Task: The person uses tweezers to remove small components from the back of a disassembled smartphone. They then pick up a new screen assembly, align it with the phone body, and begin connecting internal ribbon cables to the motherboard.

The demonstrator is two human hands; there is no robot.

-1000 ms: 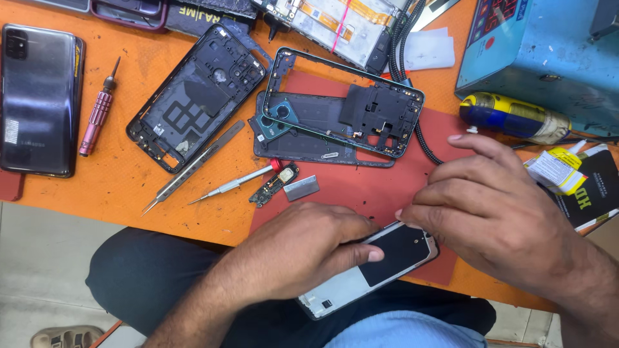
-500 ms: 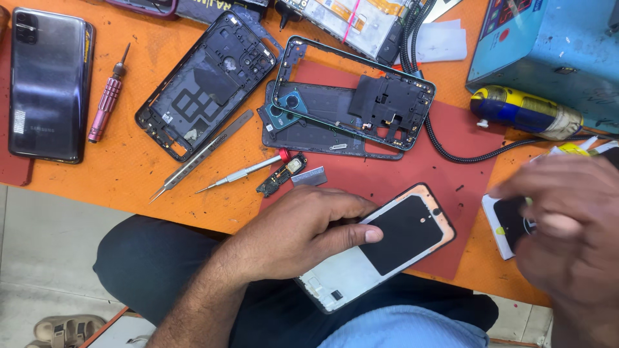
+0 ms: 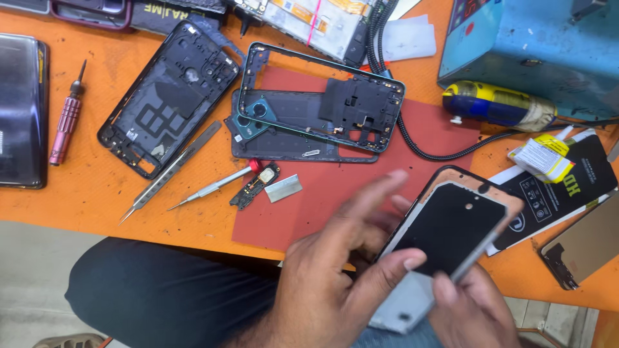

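Your left hand [image 3: 335, 283] cups the phone screen [image 3: 445, 235] over the table's [image 3: 97, 187] near edge, thumb pressing its glass, fingers spread. Your right hand [image 3: 474, 312] pinches its lower edge from below.

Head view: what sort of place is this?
Most likely a phone repair bench. Stripped phone frames lie on an orange table with a small pink screwdriver and metal tweezers. Both hands, left hand and right hand, hold a phone screen panel.
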